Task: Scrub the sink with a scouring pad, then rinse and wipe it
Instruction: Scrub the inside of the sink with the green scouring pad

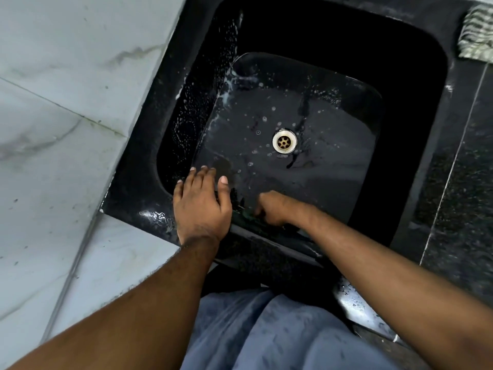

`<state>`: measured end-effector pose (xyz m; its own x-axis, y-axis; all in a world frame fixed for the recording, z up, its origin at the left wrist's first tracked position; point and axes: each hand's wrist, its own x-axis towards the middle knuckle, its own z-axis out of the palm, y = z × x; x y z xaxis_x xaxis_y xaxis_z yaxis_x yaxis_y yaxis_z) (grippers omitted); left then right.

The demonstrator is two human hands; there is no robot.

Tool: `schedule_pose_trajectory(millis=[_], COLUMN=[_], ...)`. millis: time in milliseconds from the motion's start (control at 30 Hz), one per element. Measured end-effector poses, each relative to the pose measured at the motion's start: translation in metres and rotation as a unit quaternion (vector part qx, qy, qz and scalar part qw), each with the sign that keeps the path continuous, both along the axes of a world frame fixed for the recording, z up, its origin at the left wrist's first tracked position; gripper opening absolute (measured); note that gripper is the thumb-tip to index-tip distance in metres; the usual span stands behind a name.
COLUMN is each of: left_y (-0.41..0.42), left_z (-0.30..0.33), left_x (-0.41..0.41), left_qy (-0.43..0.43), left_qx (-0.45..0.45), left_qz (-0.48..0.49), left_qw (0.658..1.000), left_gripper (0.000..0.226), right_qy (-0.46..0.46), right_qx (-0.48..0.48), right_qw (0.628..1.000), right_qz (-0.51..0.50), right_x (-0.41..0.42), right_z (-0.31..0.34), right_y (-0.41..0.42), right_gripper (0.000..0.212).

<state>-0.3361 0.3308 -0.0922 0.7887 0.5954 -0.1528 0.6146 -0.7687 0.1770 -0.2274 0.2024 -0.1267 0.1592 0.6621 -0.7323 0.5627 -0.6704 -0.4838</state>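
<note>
Glossy wet black sink (400,84) (metal drain (284,141)).

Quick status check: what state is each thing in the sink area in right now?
Sink: wet, soap suds on left wall.
Drain: open, unplugged.
Scouring pad: pressed against near wall.
Right hand: curled on the pad.
Left hand: flat on near rim.
Cloth: on counter.

Left hand (201,206) flat, palm down, fingers straight and slightly spread, thumb out to the right. Left forearm reaching up from the lower left, bare to the wrist. Right hand (272,208) lower down, knuckles up, fingers curled under in a closed grip on something dark green. Right forearm stretched in from the lower right.
</note>
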Motion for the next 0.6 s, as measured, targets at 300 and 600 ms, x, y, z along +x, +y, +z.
schedule_pose_trajectory(millis=[300,600], left_y=[0.002,-0.001], left_z=[-0.002,0.0], left_x=[-0.002,-0.002], left_qy=[-0.005,-0.029], left_qx=[0.004,0.01], left_qz=[-0.011,-0.041], left_qw=[1.0,0.999], left_gripper=[0.062,0.061], right_qy=[0.007,0.001], right_qx=[-0.027,-0.171], right_qw=[0.989,0.973], right_qz=[0.144,0.155], right_x=[0.015,0.006], right_z=[0.039,0.007], right_y=[-0.029,-0.055], right_gripper=[0.023,0.03])
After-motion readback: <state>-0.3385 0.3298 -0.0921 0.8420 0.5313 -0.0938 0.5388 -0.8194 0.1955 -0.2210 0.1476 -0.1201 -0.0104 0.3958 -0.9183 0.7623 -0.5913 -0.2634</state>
